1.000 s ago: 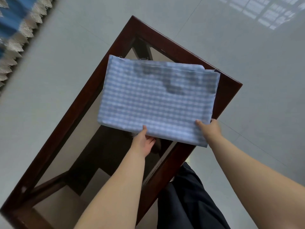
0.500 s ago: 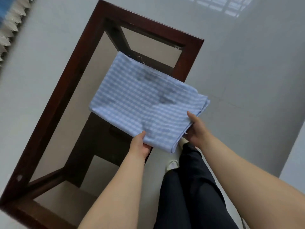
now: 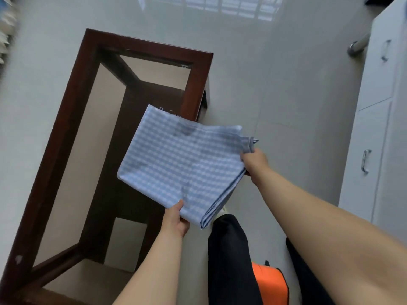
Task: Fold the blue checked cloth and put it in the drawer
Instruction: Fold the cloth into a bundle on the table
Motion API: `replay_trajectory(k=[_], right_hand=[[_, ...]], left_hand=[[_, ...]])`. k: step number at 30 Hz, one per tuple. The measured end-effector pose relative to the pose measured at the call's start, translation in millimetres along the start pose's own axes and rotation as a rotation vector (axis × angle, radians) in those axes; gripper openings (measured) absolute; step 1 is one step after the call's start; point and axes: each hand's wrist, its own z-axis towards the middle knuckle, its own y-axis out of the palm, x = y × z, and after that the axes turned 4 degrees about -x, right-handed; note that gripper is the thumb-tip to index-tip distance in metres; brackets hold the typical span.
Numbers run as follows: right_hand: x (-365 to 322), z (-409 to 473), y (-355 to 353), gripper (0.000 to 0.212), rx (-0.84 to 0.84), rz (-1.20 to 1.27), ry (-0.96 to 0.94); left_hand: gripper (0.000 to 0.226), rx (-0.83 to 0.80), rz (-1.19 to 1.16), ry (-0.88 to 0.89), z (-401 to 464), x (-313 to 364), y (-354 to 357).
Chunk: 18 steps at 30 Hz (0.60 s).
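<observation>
The folded blue checked cloth [image 3: 180,164] hangs in the air, partly over the right edge of the dark wooden glass-topped table [image 3: 72,119] and partly over the floor. My left hand [image 3: 176,219] pinches its near corner, thumb on top. My right hand [image 3: 254,161] grips the right corner, where the layers bunch up. A white cabinet [image 3: 374,137] with drawer fronts and metal handles [image 3: 365,160] stands at the right edge of the view. All its fronts look closed.
Pale tiled floor surrounds the table. My dark trouser legs [image 3: 231,260] and an orange object [image 3: 271,282] are at the bottom. A metal rail [image 3: 357,46] sticks out near the cabinet's top. A fringed blue fabric [image 3: 5,23] shows at the far left.
Both hands have lifted the folded cloth off the table and carried it to the right. The view has turned right too, bringing the white cabinet into sight.
</observation>
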Motion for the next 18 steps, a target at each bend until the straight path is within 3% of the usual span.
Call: replay_trajectory(k=[6, 10, 15, 18], right_hand=[[-5, 12, -103, 0.019, 0.035, 0.090, -0.170], [-17, 10, -201, 0.016, 0.128, 0.084, -0.428], [-34, 8, -330, 0.023, 0.389, -0.010, -0.824], [-24, 7, -398, 0.024, 0.578, 0.064, -0.986]], left_hand=[[0.036, -0.126, 0.118, 0.156, -5, -68, 84], [0.042, -0.289, 0.275, 0.244, 14, -121, 166], [0.046, -0.742, 0.524, 0.348, 42, -194, 305], [0.050, -1.044, 0.640, 0.364, 52, -244, 378]])
